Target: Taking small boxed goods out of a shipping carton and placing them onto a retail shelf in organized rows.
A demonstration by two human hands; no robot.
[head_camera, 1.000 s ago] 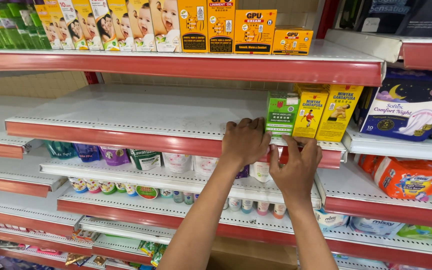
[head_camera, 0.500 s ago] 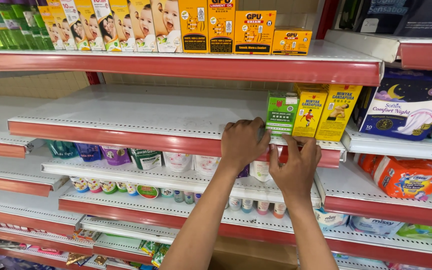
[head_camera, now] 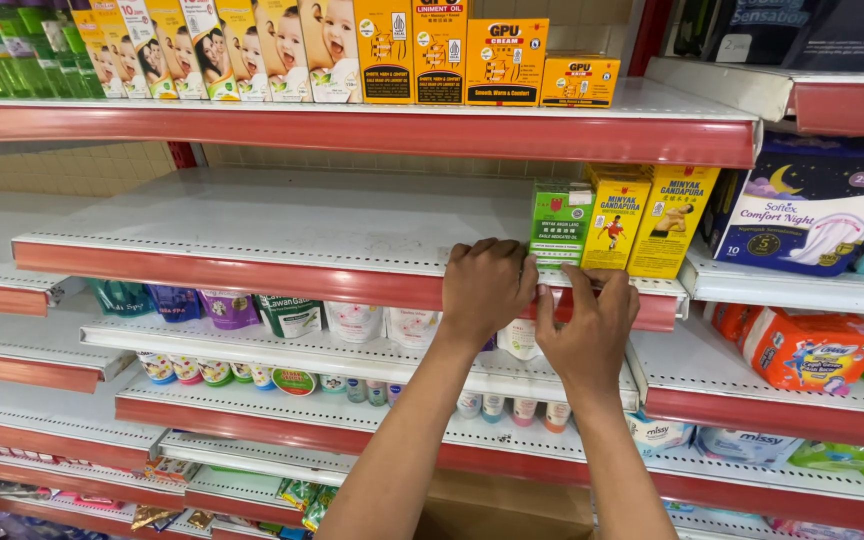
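Left hand (head_camera: 487, 285) curled over the red front strip (head_camera: 252, 275) of a white perforated metal shelf (head_camera: 282, 215), fingers bent and gripping its edge. Right hand (head_camera: 587, 325) just beside, fingers pinched on the same glossy strip. Just beyond the hands, three upright cardboard boxes: one green (head_camera: 560, 222), two yellow (head_camera: 642, 220).

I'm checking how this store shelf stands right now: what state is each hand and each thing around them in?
Left hand: grip curled over the shelf's front edge.
Right hand: fingers pressed on the red edge strip.
Middle shelf: mostly bare.
Green box: upright, at the shelf's right end.
Two yellow boxes: upright beside it.
Top shelf boxes: upright in a row.
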